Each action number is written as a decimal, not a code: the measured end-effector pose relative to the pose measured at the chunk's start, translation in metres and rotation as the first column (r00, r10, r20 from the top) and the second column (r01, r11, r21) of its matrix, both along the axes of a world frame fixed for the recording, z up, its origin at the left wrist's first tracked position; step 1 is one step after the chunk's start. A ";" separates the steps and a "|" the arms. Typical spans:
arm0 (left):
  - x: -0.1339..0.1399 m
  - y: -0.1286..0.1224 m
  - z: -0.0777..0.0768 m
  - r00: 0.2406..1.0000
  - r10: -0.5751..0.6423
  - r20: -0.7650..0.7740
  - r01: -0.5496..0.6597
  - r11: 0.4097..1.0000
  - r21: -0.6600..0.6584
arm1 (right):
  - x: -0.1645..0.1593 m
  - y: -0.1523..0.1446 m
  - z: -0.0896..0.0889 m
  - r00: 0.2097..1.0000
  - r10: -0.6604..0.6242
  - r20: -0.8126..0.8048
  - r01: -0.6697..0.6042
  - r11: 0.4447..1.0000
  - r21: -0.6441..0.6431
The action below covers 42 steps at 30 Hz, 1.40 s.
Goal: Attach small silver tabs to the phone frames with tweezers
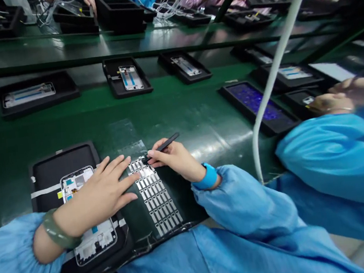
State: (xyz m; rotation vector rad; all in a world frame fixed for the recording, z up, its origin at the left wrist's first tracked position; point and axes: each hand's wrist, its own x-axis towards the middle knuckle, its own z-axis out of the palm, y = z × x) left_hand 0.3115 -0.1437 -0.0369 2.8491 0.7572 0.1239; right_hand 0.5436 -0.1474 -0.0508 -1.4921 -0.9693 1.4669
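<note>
Nearest, two blue sleeves (251,198) reach forward, each to a bare hand. The left hand (105,195), one green bracelet (59,229) at its wrist, lies palm down with fingers spread, grasping nothing that can be seen; its fingertips reach the left edge of one sheet (163,204) of small metal pieces, though whether they press on it I cannot tell. Under that hand and wrist is one white phone frame (97,242), in a black tray (46,171) whose far part shows beyond the left hand. The right hand (174,157), one blue wristband (206,176) behind it, is bent inward, thumb and fingers pinching one pair of black tweezers (169,141), tips down at the far end of the sheet. The sheet runs from between the hands back toward the body, its pieces in several rows, partly covered and so not fully countable. One clear film (120,130) lies on the green worktop (181,106) just past the hands. Farther ahead of both hands stand three black trays (65,88) with one frame each. Ahead and to the right of the right hand is one tray of blue-purple stuff (257,101), then a co-worker's hands (332,102). Farthest off, a raised shelf (69,46) carries more black trays, too many and blurred to count.
</note>
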 end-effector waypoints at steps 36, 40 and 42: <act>-0.009 0.000 0.018 0.737 0.611 0.290 -0.264 0.655 -0.708 | -0.050 0.014 0.032 0.892 0.081 -0.445 -0.057 0.996 0.067; -0.025 -0.006 0.028 0.630 0.746 0.214 -0.184 0.412 -0.893 | -0.078 0.016 0.038 0.861 0.193 -0.471 -0.153 0.981 0.121; -0.034 -0.010 0.027 0.609 0.769 0.194 -0.179 0.372 -0.911 | -0.089 0.017 0.039 0.863 0.258 -0.435 -0.218 0.966 0.140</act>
